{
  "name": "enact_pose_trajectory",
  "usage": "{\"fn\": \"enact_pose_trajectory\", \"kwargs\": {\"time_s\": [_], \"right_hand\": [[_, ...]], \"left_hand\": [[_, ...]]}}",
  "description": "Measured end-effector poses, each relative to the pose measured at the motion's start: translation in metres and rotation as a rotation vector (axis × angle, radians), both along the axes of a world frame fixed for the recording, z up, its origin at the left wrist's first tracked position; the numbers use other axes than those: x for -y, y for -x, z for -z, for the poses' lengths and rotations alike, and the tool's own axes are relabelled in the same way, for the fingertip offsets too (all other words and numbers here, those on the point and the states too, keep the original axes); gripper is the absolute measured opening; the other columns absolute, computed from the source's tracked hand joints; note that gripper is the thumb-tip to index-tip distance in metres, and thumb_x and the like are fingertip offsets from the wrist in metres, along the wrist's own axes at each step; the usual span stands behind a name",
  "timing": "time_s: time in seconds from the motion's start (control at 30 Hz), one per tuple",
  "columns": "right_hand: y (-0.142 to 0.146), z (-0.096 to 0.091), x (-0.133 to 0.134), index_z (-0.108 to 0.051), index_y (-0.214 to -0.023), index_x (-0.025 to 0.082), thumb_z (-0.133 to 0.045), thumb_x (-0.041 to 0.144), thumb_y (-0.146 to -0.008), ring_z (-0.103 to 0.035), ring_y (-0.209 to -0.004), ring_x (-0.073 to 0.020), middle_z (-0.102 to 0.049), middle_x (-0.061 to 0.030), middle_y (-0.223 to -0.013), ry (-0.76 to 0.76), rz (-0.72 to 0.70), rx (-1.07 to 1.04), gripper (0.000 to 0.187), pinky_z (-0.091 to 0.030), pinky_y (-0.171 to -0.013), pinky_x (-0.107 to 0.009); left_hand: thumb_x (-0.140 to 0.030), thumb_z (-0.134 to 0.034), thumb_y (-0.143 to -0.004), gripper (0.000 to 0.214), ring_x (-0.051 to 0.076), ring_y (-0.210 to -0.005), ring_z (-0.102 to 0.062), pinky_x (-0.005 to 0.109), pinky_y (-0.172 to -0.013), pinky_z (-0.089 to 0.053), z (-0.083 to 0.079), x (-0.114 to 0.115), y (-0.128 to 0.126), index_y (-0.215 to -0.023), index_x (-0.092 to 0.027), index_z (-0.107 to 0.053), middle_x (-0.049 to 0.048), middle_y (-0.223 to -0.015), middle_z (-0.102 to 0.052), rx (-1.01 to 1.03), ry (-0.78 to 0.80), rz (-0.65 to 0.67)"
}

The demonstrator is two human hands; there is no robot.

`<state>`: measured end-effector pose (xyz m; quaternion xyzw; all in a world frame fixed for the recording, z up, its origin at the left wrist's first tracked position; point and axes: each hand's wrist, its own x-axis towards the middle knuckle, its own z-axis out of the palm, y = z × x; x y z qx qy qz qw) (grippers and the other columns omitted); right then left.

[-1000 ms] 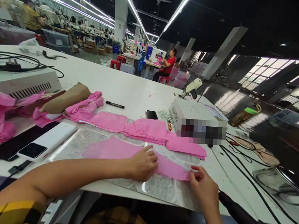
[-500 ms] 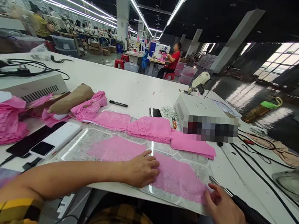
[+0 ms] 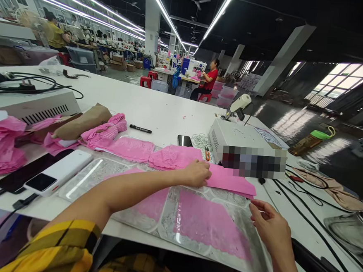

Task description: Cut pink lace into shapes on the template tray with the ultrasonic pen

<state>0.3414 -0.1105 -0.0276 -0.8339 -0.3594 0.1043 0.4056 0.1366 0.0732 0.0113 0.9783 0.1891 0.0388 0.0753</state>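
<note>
My left hand (image 3: 197,174) reaches forward and rests with curled fingers on a stack of pink fabric pieces (image 3: 228,180), at the seam between it and a second pink stack (image 3: 172,157). My right hand (image 3: 270,229) hovers at the right edge of a shiny plastic mat (image 3: 244,215), fingers loosely bent and holding nothing I can see. A pink lace piece (image 3: 209,225) lies flat on the mat in front of me, with another pink lace piece (image 3: 150,206) partly under my left forearm.
A white machine box (image 3: 240,138) stands behind the stacks, with scissors (image 3: 207,154) and a black phone (image 3: 184,140) beside it. A white power bank (image 3: 57,172), pink bundles (image 3: 105,130) and a black marker (image 3: 140,129) lie to the left. Cables (image 3: 307,207) run at right. Other people work in the background.
My left hand has left the lace piece on the mat and moved forward onto the pink stacks. My right hand let go of the lace's edge and lifted slightly.
</note>
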Motion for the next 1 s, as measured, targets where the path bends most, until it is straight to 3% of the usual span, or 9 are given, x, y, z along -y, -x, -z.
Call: {"fn": "enact_pose_trajectory", "kwargs": {"time_s": [0.13,0.3,0.47,0.57,0.8,0.9,1.0], "right_hand": [[-0.005,0.000,-0.002,-0.069,-0.089,0.019,-0.057,0.056,-0.067,-0.064,-0.056,-0.0217,-0.069,-0.0058,-0.067,-0.026,-0.012,-0.021,0.045,-0.046,-0.050,-0.031],[-0.004,-0.002,-0.005,-0.069,-0.086,0.019,-0.056,0.055,-0.070,-0.064,-0.055,-0.0211,-0.068,-0.0056,-0.066,-0.030,-0.064,0.034,0.042,-0.046,-0.050,-0.030],[0.002,0.001,-0.020,-0.070,-0.080,0.020,-0.054,0.052,-0.072,-0.062,-0.053,-0.0202,-0.066,-0.0038,-0.061,-0.048,-0.153,0.113,0.037,-0.047,-0.051,-0.031],[0.011,0.004,-0.034,-0.070,-0.081,0.021,-0.053,0.050,-0.074,-0.060,-0.056,-0.0181,-0.068,-0.0045,-0.068,-0.091,-0.248,0.196,0.035,-0.048,-0.056,-0.031],[0.032,0.015,-0.071,-0.068,-0.097,0.021,-0.056,0.039,-0.078,-0.059,-0.095,-0.0249,-0.067,-0.0088,-0.100,-0.168,-0.393,0.496,0.029,-0.048,-0.084,-0.040],[0.027,0.019,-0.081,-0.066,-0.090,0.020,-0.053,0.028,-0.079,-0.056,-0.094,-0.0256,-0.066,-0.0094,-0.095,-0.176,-0.360,0.619,0.019,-0.045,-0.083,-0.041],[0.015,0.023,-0.077,-0.061,-0.081,0.019,-0.049,0.021,-0.078,-0.055,-0.086,-0.0245,-0.064,-0.0090,-0.087,-0.182,-0.318,0.707,0.012,-0.043,-0.078,-0.039]], "left_hand": [[-0.019,-0.063,-0.080,0.008,0.025,-0.100,-0.057,0.039,-0.089,-0.039,0.005,-0.004,-0.022,-0.084,-0.014,-0.069,0.0097,-0.099,-0.064,-0.061,0.023,0.007],[-0.014,-0.057,-0.084,0.011,0.023,-0.099,-0.059,0.040,-0.092,-0.040,0.000,-0.008,-0.025,-0.081,-0.014,-0.068,0.0091,-0.097,-0.064,-0.136,0.063,0.013],[-0.031,-0.058,-0.094,0.025,0.022,-0.104,-0.060,0.044,-0.092,-0.050,-0.008,-0.012,-0.025,-0.111,-0.013,-0.061,0.0087,-0.115,-0.061,-0.214,0.106,-0.002],[-0.035,-0.058,-0.094,0.034,0.022,-0.104,-0.061,0.043,-0.089,-0.053,-0.013,-0.015,-0.028,-0.121,-0.014,-0.056,0.0096,-0.120,-0.059,-0.242,0.155,-0.001],[-0.035,-0.057,-0.094,0.034,0.022,-0.104,-0.061,0.042,-0.087,-0.054,-0.026,-0.025,-0.031,-0.122,-0.015,-0.056,0.0096,-0.121,-0.059,-0.240,0.252,0.022],[-0.033,-0.057,-0.094,0.028,0.020,-0.098,-0.062,0.039,-0.085,-0.054,-0.033,-0.027,-0.027,-0.114,-0.013,-0.060,0.0080,-0.112,-0.062,-0.208,0.301,0.072],[-0.018,-0.058,-0.090,0.011,0.015,-0.082,-0.062,0.028,-0.077,-0.049,-0.038,-0.026,-0.017,-0.087,-0.011,-0.066,0.0033,-0.087,-0.067,-0.165,0.374,0.144]]}}
